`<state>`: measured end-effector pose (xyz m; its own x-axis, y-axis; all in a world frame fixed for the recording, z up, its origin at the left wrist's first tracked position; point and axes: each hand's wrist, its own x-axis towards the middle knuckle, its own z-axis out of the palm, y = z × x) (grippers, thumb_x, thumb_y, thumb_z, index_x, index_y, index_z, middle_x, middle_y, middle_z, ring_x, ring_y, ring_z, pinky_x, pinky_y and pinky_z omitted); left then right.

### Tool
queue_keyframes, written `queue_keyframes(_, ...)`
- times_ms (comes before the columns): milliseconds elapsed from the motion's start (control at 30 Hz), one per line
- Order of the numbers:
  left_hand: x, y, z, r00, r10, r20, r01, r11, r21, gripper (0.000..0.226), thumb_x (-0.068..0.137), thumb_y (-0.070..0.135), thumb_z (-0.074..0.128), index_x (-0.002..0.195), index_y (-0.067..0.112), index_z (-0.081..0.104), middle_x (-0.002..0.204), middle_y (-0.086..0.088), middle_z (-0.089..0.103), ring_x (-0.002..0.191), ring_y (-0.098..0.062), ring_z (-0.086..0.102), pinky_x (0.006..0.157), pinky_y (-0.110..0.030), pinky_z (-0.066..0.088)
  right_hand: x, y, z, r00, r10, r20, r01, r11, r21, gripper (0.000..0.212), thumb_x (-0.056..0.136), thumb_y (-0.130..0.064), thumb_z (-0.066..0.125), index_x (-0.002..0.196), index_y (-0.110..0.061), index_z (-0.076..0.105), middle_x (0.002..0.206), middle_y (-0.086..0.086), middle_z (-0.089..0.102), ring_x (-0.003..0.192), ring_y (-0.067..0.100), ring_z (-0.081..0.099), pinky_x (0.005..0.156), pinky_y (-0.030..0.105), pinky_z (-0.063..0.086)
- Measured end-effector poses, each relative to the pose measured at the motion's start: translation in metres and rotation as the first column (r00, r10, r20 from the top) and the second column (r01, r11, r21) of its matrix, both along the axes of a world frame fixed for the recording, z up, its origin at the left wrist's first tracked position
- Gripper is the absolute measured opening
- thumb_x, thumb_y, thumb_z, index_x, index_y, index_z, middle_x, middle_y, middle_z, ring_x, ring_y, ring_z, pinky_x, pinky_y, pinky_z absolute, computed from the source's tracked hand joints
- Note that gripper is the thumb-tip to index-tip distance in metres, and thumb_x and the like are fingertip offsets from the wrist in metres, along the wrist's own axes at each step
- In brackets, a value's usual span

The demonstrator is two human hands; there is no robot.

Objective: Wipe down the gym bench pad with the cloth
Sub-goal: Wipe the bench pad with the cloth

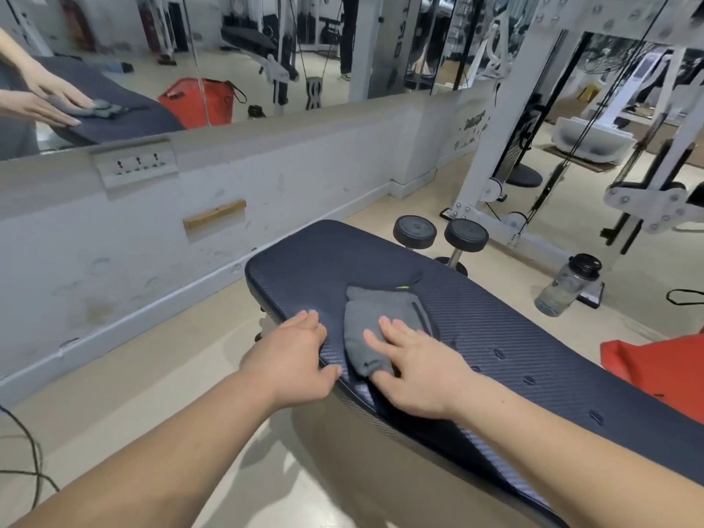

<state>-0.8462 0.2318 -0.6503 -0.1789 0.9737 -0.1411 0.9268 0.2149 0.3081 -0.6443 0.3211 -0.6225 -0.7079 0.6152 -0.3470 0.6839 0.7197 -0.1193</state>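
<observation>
Cloth (381, 310), folded grey, under flat right hand (415, 371); left hand (293, 360) flat on textured pad (533, 337).

Under the fingers (396, 337) of our right hand (415, 375) we see a grey cloth (377, 318) with darker trim and, just beyond the fingertips, a small neon-green mark. The bench pad (495, 325) around them is dark navy with a fine carbon-fibre weave. Further past the fingers, the dumbbells (415, 232) are black with silver handles. To the fingers' right, the bottle (564, 287) is clear with a black cap and the basket (655, 367) is red.
</observation>
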Motion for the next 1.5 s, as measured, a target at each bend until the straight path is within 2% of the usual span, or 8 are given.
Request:
queue_keyframes(100,0.001,0.001,0.0,1.0,0.013,0.011,-0.014,1.0,0.01,0.049,0.082,0.061,0.046,0.101,0.017,0.06,0.123,-0.002,0.056,0.138,-0.025,0.044,0.118,-0.036,0.035,0.021,-0.027,0.009,0.993,0.101,0.06,-0.1,0.995,-0.013,0.066,0.106,-0.049,0.031,0.166,-0.037,0.006,0.175,-0.004,-0.007,0.162,0.013,-0.005,0.131,0.034,0.002)
queue_keyframes(300,0.008,0.001,-0.002,1.0,0.02,0.012,-0.02,1.0,-0.013,0.059,0.092,0.052,0.053,0.135,0.012,0.055,0.161,-0.007,0.036,0.155,-0.024,0.021,0.124,-0.033,0.023,0.019,0.03,0.001,0.999,-0.001,0.045,0.0,1.0,0.027,0.063,0.106,-0.046,0.033,0.165,-0.04,0.011,0.175,-0.008,-0.002,0.161,0.01,0.001,0.131,0.035,0.005)
queue_keyframes(533,0.015,0.001,0.003,1.0,0.019,0.019,-0.019,1.0,0.001,0.078,0.093,0.05,0.055,0.156,0.011,0.028,0.17,-0.009,0.014,0.158,-0.026,0.009,0.127,-0.035,0.016,0.003,0.048,-0.022,0.99,-0.144,-0.001,0.144,0.986,0.082,0.069,0.103,-0.05,0.03,0.166,-0.031,0.009,0.176,0.004,-0.001,0.162,0.021,0.0,0.131,0.044,0.007)
queue_keyframes(667,0.03,0.014,0.015,0.971,-0.23,-0.061,0.237,0.963,0.132,0.097,0.085,0.039,0.062,0.162,0.033,0.003,0.17,0.007,-0.018,0.157,-0.021,-0.014,0.128,-0.036,0.003,0.03,0.005,-0.011,0.999,0.016,-0.034,-0.017,0.999,-0.032,0.067,0.103,-0.05,0.035,0.165,-0.037,0.013,0.174,-0.008,-0.004,0.161,0.011,-0.005,0.131,0.034,-0.001)
queue_keyframes(833,0.069,0.025,0.011,0.875,-0.475,0.094,0.475,0.88,0.017,0.09,0.085,0.006,0.048,0.16,0.041,0.012,0.17,0.011,0.012,0.157,-0.009,0.0,0.127,-0.026,0.001,0.073,-0.004,0.03,0.954,-0.277,-0.118,0.212,0.896,-0.391,0.077,0.083,-0.059,0.066,0.154,-0.035,0.048,0.162,-0.02,0.04,0.15,0.002,0.035,0.122,0.025,0.027)
queue_keyframes(1033,0.078,0.036,0.01,0.892,-0.451,-0.021,0.449,0.891,-0.068,0.082,0.088,0.012,0.042,0.158,0.047,0.016,0.171,0.012,-0.001,0.158,-0.011,-0.003,0.128,-0.034,0.001,0.14,0.003,0.052,0.809,-0.499,-0.312,0.5,0.862,-0.083,0.043,0.101,-0.04,0.055,0.139,-0.021,0.064,0.135,-0.008,0.069,0.129,0.011,0.061,0.11,0.026,0.041)
queue_keyframes(1333,0.097,0.076,0.013,0.976,0.054,-0.21,-0.079,0.991,-0.113,0.069,0.096,0.041,0.043,0.159,0.036,0.016,0.172,-0.003,0.004,0.156,-0.033,0.009,0.121,-0.062,0.019,0.215,0.058,0.009,0.713,-0.609,-0.346,0.657,0.754,0.026,0.032,0.103,-0.041,0.042,0.112,-0.026,0.068,0.112,0.0,0.07,0.114,0.028,0.065,0.089,0.035,0.048)
queue_keyframes(1500,0.154,0.086,0.009,0.976,-0.182,-0.123,0.174,0.982,-0.071,0.072,0.096,0.034,0.045,0.161,0.031,0.014,0.172,0.01,-0.002,0.158,-0.025,-0.009,0.126,-0.055,-0.005,0.24,0.08,-0.005,0.752,-0.593,-0.288,0.629,0.776,0.044,0.04,0.104,-0.04,0.04,0.101,-0.017,0.072,0.102,0.006,0.064,0.106,0.03,0.061,0.097,0.044,0.049)
